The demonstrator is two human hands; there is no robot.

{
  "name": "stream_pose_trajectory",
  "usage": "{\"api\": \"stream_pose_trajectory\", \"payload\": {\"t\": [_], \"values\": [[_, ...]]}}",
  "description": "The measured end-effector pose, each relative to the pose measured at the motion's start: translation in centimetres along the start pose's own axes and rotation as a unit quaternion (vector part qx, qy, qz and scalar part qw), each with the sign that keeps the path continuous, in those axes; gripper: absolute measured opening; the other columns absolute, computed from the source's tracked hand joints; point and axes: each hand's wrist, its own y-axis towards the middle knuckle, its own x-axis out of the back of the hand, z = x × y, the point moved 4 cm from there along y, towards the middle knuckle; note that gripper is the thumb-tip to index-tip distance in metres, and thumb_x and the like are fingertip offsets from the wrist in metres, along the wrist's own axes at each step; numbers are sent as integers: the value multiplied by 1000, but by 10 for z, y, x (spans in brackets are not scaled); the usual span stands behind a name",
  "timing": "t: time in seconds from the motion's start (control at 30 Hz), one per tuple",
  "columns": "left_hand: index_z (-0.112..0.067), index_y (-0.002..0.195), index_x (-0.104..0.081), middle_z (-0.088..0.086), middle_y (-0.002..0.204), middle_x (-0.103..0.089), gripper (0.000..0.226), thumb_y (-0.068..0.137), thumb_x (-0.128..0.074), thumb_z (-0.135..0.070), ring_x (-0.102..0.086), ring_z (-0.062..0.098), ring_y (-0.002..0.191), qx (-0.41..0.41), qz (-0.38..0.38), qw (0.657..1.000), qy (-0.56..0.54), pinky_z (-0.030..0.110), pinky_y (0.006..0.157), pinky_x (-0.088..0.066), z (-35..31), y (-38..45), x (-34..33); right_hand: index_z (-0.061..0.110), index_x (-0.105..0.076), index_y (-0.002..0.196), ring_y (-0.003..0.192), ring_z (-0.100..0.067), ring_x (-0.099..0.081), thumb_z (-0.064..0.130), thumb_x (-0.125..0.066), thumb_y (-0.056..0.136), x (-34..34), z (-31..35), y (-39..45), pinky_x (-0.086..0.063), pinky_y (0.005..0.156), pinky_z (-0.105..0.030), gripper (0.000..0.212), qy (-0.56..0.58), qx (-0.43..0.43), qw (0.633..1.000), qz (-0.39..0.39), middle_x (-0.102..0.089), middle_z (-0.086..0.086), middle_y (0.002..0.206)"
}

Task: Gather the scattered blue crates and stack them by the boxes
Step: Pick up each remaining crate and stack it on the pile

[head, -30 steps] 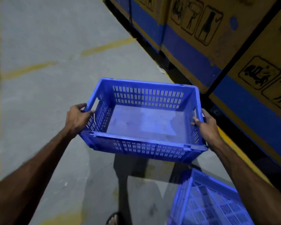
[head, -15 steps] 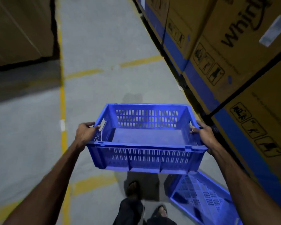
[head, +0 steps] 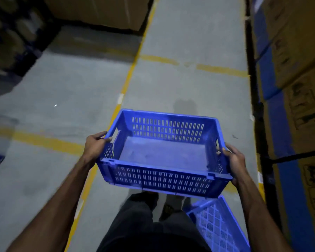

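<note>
I carry an empty blue slotted crate [head: 164, 153] in front of me, above the floor. My left hand [head: 95, 146] grips its left rim, fingers curled over the edge. My right hand [head: 233, 160] grips the right rim at the handle slot. A second blue crate [head: 216, 226] lies on the floor at the lower right, beside my feet, partly hidden by the carried one.
Tall cardboard boxes with blue bands [head: 296, 88] line the right side. More boxes [head: 98, 11] stand at the upper left, with dark stacked goods [head: 11, 37] further left. Yellow lines [head: 127, 82] mark the grey concrete aisle. My legs and feet [head: 145, 206] show below the crate.
The view has swung left, away from the boxes, showing more of the aisle. The crate stays held in both hands and has tilted slightly; the floor crate remains at lower right.
</note>
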Motion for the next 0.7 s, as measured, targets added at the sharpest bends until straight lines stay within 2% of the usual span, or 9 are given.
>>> {"api": "stream_pose_trajectory", "payload": {"t": [0.13,0.23,0.3,0.4,0.47,0.57,0.7], "values": [[-17,128,-71,11,105,-77,44,85,-76,-9,-72,23,83,28,-66,996,-46,48,91,-60,44,-52,49,8,-61,136,92,-31,-70,4,-59,98,-26,-8,-3,-59,86,-51,39,-37,7,997,67,-75,-19,113],[-16,130,-70,11,110,-76,45,86,-76,-10,-70,21,86,42,-121,988,-82,44,94,-58,76,-97,83,8,-64,130,83,-26,-73,3,-59,97,-57,-1,-15,-63,72,-42,34,-66,27,990,119,-79,-11,100],[-14,133,-68,12,112,-75,45,88,-75,-9,-69,21,86,52,-157,980,-110,38,89,-58,96,-130,103,8,-66,125,74,-22,-73,0,-58,97,-82,4,-24,-64,67,-39,30,-89,40,982,161,-79,-5,91],[-12,134,-66,14,111,-74,44,91,-71,-4,-67,21,83,64,-216,963,-148,30,79,-54,124,-182,131,5,-66,128,89,-29,-69,-1,-58,95,-125,6,-40,-59,86,-49,34,-129,61,963,229,-76,-18,107],[-12,134,-66,15,108,-74,44,91,-69,-3,-67,23,82,78,-255,946,-184,34,80,-57,143,-210,149,6,-67,127,85,-26,-70,-1,-58,95,-154,8,-55,-60,84,-44,34,-151,71,948,270,-76,-15,101],[-11,135,-66,16,104,-76,44,91,-68,-2,-70,26,84,94,-300,921,-228,44,89,-59,176,-247,174,11,-72,116,71,-16,-69,-6,-58,92,-199,11,-87,-61,68,-29,33,-181,96,923,326,-77,-2,85],[-13,136,-65,17,112,-74,45,92,-69,-4,-72,31,88,110,-359,883,-283,44,85,-60,217,-291,205,16,-72,109,67,-13,-71,-7,-56,94,-258,6,-128,-61,67,-28,31,-204,101,892,390,-78,1,79]]}}
